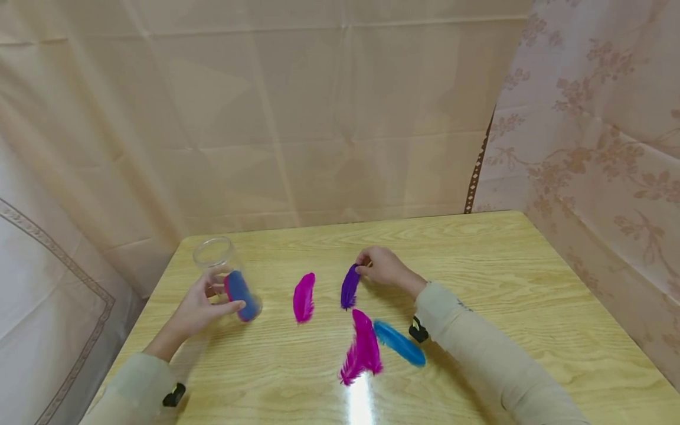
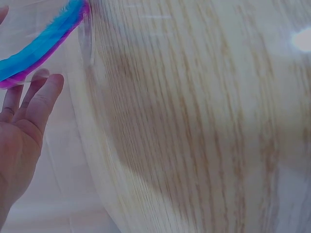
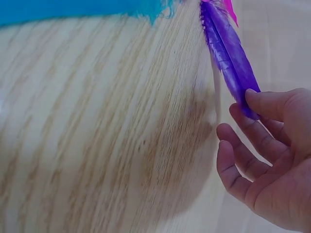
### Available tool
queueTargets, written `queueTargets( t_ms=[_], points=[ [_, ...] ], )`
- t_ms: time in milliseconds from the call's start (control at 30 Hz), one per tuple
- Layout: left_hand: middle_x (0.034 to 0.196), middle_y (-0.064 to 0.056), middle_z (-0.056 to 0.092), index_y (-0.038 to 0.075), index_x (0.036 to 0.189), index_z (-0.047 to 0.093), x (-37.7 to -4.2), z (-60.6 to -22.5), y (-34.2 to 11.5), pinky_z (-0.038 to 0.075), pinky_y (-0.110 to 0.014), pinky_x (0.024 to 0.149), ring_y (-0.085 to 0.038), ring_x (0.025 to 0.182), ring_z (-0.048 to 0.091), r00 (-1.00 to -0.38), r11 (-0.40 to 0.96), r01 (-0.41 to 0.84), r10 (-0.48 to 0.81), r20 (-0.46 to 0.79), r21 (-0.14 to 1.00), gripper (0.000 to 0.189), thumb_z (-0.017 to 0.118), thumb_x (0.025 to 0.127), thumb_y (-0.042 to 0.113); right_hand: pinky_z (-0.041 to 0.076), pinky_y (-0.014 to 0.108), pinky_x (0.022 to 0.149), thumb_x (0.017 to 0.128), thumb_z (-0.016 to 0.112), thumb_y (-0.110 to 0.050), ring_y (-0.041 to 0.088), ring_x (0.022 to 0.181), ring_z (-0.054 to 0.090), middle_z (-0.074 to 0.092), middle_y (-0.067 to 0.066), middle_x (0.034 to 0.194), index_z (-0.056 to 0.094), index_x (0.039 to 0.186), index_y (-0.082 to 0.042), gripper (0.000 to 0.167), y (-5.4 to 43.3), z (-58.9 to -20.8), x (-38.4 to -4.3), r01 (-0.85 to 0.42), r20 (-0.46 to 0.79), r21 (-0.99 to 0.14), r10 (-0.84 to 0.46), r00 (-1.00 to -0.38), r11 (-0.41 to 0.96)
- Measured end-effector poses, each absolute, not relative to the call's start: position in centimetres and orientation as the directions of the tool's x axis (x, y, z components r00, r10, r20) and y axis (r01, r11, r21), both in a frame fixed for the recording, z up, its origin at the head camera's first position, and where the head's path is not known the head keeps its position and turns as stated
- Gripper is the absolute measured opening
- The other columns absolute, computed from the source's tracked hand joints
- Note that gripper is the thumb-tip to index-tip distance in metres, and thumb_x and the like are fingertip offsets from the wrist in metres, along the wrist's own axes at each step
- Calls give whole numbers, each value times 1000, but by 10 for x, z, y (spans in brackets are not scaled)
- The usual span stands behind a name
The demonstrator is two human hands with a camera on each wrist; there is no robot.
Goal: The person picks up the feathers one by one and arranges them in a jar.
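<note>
Cloth (image 1: 48, 277), white with a patterned border band, hangs at the far left, meeting a beige curtain (image 1: 329, 118) that spans the back. In front stands a wood-grain table (image 1: 531, 307). At its left side, the person's left hand (image 1: 199, 310), in a pale sleeve (image 1: 135, 381), holds a clear jar (image 1: 225, 264), thumb on the near side and fingers curved around the other. Inside the jar are a blue feather (image 2: 41, 44) and a magenta feather (image 2: 13, 80), lying against each other. Right of the jar, well apart, a single pink feather (image 1: 304, 298) lies on the table. Next comes a purple feather (image 1: 349, 287), its far end pinched between thumb and index finger of the right hand (image 1: 385, 268); whether its near end touches the table, I cannot tell. Nearer the viewer lie two overlapping magenta feathers (image 1: 365, 342), with a bright blue feather (image 1: 399, 343) slanting just beside them. A black wrist device (image 1: 418, 329) shows at the right cuff. A floral curtain (image 1: 600, 147) hangs at the far right.
</note>
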State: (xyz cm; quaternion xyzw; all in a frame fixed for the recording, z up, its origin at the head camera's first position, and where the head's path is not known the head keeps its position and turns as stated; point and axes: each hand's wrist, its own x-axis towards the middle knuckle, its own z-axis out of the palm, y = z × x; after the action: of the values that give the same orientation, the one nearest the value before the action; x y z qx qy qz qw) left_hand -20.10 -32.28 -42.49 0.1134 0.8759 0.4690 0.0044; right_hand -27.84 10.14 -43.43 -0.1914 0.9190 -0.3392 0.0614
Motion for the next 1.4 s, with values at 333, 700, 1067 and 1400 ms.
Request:
queueTargets(
  t_ms=[333,700,1067,1400],
  points=[
    [128,-21,53,9,146,39,-199,-425,-321,56,-28,84,-38,111,58,-974,529,191,205,94,827,77,85,85,19,51,27,67,95,72,-9,15,77,61,68,3,88,72,100,-5,6,98,-432,-280,-299,41,-684,-374,-927,666],
    [129,-21,53,10,146,38,-198,-423,-322,56,-29,85,-39,113,58,-979,567,178,187,85,805,78,85,86,23,53,31,75,94,73,-10,17,83,65,71,4,91,73,110,-4,17,88,-413,-285,-381,121,-623,-397,-910,683],
    [128,-19,54,12,146,39,-201,-427,-322,56,-32,86,-39,113,58,-977,563,186,194,90,805,77,85,85,24,54,32,77,94,73,-11,19,88,67,73,5,95,73,113,-3,21,82,-404,-286,-413,145,-642,-427,-893,646],
    [131,-20,52,10,147,38,-198,-426,-321,54,-24,84,-39,113,57,-978,550,178,190,86,816,78,85,85,22,55,29,75,96,72,-13,18,88,67,72,5,98,74,113,-4,20,70,-378,-287,-450,191,-661,-445,-875,600]
  ],
)
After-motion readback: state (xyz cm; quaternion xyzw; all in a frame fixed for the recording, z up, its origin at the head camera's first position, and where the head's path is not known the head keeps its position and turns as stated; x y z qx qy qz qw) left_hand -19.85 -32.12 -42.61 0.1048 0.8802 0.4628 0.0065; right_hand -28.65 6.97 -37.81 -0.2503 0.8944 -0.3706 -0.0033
